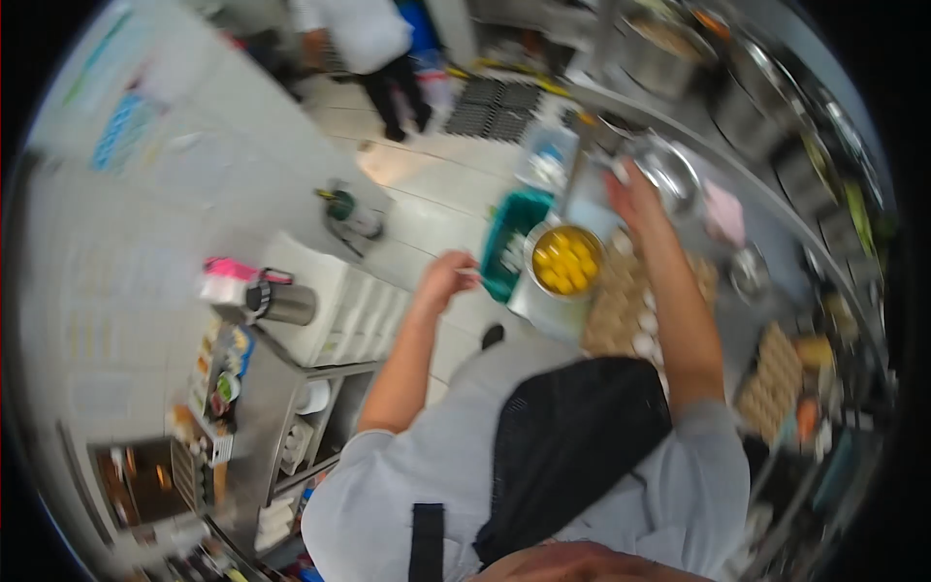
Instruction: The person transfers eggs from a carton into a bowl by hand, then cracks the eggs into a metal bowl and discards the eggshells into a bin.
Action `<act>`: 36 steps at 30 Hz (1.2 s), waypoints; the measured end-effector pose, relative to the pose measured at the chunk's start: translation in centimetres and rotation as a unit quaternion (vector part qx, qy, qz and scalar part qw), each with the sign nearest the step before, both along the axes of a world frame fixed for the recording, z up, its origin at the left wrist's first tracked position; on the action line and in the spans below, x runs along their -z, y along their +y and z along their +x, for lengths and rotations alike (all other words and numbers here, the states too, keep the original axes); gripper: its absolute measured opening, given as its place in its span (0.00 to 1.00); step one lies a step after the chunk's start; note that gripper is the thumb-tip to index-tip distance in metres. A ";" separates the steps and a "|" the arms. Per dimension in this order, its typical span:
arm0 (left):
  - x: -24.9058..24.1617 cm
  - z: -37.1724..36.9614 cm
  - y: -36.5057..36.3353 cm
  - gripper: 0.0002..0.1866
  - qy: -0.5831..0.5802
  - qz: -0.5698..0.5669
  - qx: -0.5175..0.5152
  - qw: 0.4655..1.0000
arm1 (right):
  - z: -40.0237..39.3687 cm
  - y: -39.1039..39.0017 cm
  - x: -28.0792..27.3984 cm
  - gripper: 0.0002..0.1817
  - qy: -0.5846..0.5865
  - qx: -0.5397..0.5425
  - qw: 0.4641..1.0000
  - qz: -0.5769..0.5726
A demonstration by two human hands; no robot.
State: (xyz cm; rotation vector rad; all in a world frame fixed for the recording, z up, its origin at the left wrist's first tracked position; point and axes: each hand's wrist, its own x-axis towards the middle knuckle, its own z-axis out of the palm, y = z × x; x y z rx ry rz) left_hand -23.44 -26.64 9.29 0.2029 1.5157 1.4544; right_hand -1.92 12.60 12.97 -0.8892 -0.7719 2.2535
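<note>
My left hand [451,276], its fingers drawn together, is beside the teal bin [500,244]; what it holds, if anything, is too blurred to tell. White pieces like eggshells [514,254] lie in the bin. My right hand [635,199] is raised near an empty-looking metal bowl [667,177], with a white egg [621,170] at its fingertips. Between the hands, a round metal bowl [539,260] contains several yellow yolks [567,260]. Cardboard egg trays [611,306] with several white eggs [647,323] are under my right forearm.
A clear container [546,160] stands beyond the teal bin. Pink cloth [723,211] and another egg tray [771,383] are at right. Large pots [664,48] line the upper shelf. A person [364,44] stands at the back. A metal jug [289,303] is on the left.
</note>
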 end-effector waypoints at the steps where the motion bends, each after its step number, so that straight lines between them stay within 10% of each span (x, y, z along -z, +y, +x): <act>1: 0.5 0.0 -0.1 0.15 -0.008 0.003 -0.004 1.000 | -1.1 -1.4 -2.8 0.24 -0.075 0.020 0.997 0.025; 9: 1.1 -0.4 -1.0 0.15 -0.051 -0.017 -0.008 0.999 | -4.7 -2.9 -5.9 0.19 -0.160 -0.018 0.985 0.053; 14: 0.9 -1.1 0.8 0.16 -0.044 -0.020 0.017 0.999 | -2.8 -4.7 -5.0 0.21 0.068 -0.019 0.993 -0.090; 19: 1.3 -1.0 2.0 0.17 -0.032 -0.023 0.056 0.998 | 0.5 -11.7 -1.5 0.21 -0.016 -0.123 0.991 0.057; 21: 1.2 -0.7 2.7 0.17 -0.034 -0.030 0.071 0.996 | 1.4 -15.6 -0.3 0.20 -0.332 -0.182 0.751 0.541; 24: 0.9 0.0 3.4 0.18 -0.033 -0.031 0.084 0.995 | 2.1 -16.4 1.7 0.22 -0.390 -0.237 0.614 0.643; 36: 0.9 0.4 2.4 0.17 -0.034 -0.032 0.075 0.996 | -0.1 -16.3 -8.5 0.25 -0.340 -0.080 0.623 0.700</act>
